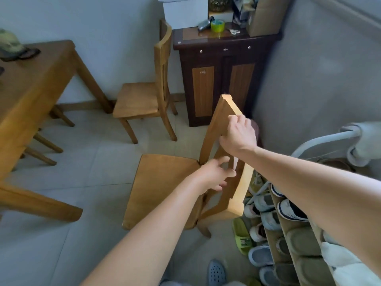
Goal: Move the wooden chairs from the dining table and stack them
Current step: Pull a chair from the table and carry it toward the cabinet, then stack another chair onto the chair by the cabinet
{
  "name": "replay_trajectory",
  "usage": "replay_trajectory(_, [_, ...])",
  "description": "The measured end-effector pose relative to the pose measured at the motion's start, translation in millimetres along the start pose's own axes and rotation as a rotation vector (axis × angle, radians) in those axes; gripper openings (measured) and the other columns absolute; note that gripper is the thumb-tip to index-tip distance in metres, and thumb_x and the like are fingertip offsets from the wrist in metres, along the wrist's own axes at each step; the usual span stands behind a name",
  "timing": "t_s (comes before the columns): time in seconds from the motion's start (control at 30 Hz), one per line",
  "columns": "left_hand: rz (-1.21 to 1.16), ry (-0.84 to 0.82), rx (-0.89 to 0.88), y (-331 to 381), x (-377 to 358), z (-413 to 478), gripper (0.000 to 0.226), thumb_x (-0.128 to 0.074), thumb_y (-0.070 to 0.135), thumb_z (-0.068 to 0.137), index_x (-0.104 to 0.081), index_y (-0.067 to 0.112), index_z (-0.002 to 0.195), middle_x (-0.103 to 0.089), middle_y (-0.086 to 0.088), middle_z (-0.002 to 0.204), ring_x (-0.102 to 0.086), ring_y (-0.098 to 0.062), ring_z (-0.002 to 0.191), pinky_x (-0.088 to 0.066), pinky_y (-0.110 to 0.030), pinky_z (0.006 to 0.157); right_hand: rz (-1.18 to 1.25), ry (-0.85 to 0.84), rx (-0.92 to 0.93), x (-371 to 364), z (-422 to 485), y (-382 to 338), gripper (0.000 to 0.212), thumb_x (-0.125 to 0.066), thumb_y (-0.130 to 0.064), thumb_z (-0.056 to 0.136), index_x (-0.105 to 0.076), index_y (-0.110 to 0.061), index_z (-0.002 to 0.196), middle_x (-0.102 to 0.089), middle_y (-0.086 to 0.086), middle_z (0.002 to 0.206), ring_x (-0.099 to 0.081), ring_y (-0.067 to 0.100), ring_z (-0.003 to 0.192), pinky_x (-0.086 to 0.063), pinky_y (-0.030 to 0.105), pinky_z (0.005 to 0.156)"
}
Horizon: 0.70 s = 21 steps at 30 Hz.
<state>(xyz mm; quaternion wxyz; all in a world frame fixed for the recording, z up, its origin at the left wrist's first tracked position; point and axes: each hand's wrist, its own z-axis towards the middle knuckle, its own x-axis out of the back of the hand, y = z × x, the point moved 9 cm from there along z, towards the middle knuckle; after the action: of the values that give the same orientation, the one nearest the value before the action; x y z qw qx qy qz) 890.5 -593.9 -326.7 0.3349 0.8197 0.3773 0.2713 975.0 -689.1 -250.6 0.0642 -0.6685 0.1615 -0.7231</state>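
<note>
From the head camera, my right hand (239, 135) is curled over the top rail of the near chair (165, 186), fingers on the far face of the rail and thumb on the side towards me, so it grips the wood. My left hand (214, 174) sits lower, at the slats where the backrest meets the seat. Its fingers are half curled and spread among the slats, and I cannot tell whether they close on the wood or only touch it.

The near chair's seat lies under my left forearm, with the backrest rising between my two hands. I cannot tell whether its legs rest on the tiled floor (92, 172).

Beyond my left hand, well apart from it, the second chair (140, 100) stands upright on the tiles, its back just beside a dark cabinet (222, 79). The cabinet is straight ahead of my right hand and carries boxes and a green roll of tape (217, 25).

Far out to the left of my left arm is the dining table (31, 89), with a cap (10, 44) on it and more chair legs showing beneath.

Under my right forearm runs a shoe rack (288, 234) filled with shoes, with a green slipper (241, 236) on the floor beside it.
</note>
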Motion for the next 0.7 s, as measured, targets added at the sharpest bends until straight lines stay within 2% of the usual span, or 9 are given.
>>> replay_trajectory(0.1, [-0.088, 0.06, -0.029, 3, 33, -5, 0.054, -0.057, 0.029, 0.096, -0.038, 0.031, 0.147, -0.054, 0.0, 0.139, -0.068, -0.018, 0.103, -0.056, -0.028, 0.075, 0.246, -0.146, 0.025, -12, -1, -34, 0.036, -0.056, -0.011, 0.093, -0.053, -0.013, 0.129, -0.055, 0.01, 0.126, -0.056, 0.027, 0.111, -0.055, 0.038, 0.089])
replay_trajectory(0.17, [-0.141, 0.1, -0.078, 6, 61, -14, 0.045, -0.053, 0.032, 0.098, -0.044, 0.031, 0.142, -0.058, 0.0, 0.134, -0.069, -0.017, 0.098, -0.058, -0.029, 0.076, 0.4, -0.206, 0.022, -18, 0, -57, 0.031, -0.052, -0.005, 0.095, -0.06, -0.012, 0.124, -0.063, 0.01, 0.119, -0.064, 0.026, 0.105, -0.059, 0.037, 0.083])
replay_trajectory(0.27, [-0.265, 0.169, -0.129, 4, 114, -33, 0.036, -0.054, 0.04, 0.097, -0.053, 0.031, 0.133, -0.066, 0.001, 0.121, -0.071, -0.019, 0.095, -0.06, -0.037, 0.082, 0.501, -0.213, 0.011, -23, 7, -97, 0.031, -0.049, -0.003, 0.095, -0.065, -0.01, 0.121, -0.065, 0.009, 0.121, -0.063, 0.025, 0.108, -0.056, 0.033, 0.086])
replay_trajectory(0.33, [-0.363, 0.229, -0.143, -7, 160, -47, 0.029, -0.055, 0.042, 0.096, -0.059, 0.033, 0.124, -0.069, -0.001, 0.115, -0.072, -0.021, 0.093, -0.059, -0.041, 0.083, 0.573, -0.207, -0.022, -29, 15, -133, 0.03, -0.051, -0.003, 0.093, -0.067, -0.009, 0.119, -0.066, 0.009, 0.12, -0.063, 0.024, 0.109, -0.054, 0.036, 0.092])
replay_trajectory(0.37, [-0.403, 0.255, -0.15, -13, 182, -54, 0.026, -0.056, 0.041, 0.096, -0.061, 0.034, 0.12, -0.071, -0.003, 0.114, -0.073, -0.022, 0.092, -0.059, -0.042, 0.084, 0.616, -0.209, -0.044, -34, 18, -151, 0.029, -0.053, -0.003, 0.092, -0.068, -0.008, 0.116, -0.068, 0.01, 0.116, -0.065, 0.024, 0.105, -0.055, 0.038, 0.091])
replay_trajectory(0.47, [-0.444, 0.327, -0.161, -37, 246, -74, 0.021, -0.057, 0.038, 0.095, -0.063, 0.032, 0.115, -0.073, -0.003, 0.107, -0.074, -0.022, 0.088, -0.06, -0.041, 0.082, 0.711, -0.243, -0.09, -47, 21, -210, 0.024, -0.053, -0.001, 0.089, -0.071, -0.006, 0.104, -0.073, 0.014, 0.091, -0.07, 0.024, 0.078, -0.06, 0.04, 0.077])
replay_trajectory(0.53, [-0.451, 0.351, -0.166, -55, 286, -85, 0.022, -0.056, 0.037, 0.096, -0.063, 0.03, 0.117, -0.074, -0.003, 0.105, -0.074, -0.022, 0.086, -0.06, -0.039, 0.079, 0.75, -0.264, -0.099, -57, 18, -250, 0.023, -0.051, 0.001, 0.088, -0.07, -0.007, 0.097, -0.073, 0.017, 0.084, -0.072, 0.031, 0.079, -0.061, 0.044, 0.075])
replay_trajectory(0.6, [-0.48, 0.363, -0.158, -75, 320, -93, 0.023, -0.054, 0.033, 0.098, -0.062, 0.027, 0.119, -0.075, -0.004, 0.103, -0.075, -0.023, 0.086, -0.061, -0.038, 0.077, 0.769, -0.274, -0.098, -67, 14, -284, 0.023, -0.049, 0.0, 0.088, -0.069, -0.01, 0.096, -0.074, 0.019, 0.086, -0.072, 0.034, 0.084, -0.061, 0.046, 0.075])
replay_trajectory(0.7, [-0.499, 0.37, -0.136, -103, 363, -104, 0.022, -0.052, 0.027, 0.099, -0.061, 0.025, 0.12, -0.075, -0.005, 0.101, -0.074, -0.025, 0.087, -0.061, -0.036, 0.074, 0.791, -0.269, -0.124, -82, 11, -321, 0.023, -0.048, -0.003, 0.089, -0.068, -0.011, 0.096, -0.074, 0.018, 0.088, -0.072, 0.031, 0.083, -0.06, 0.041, 0.071])
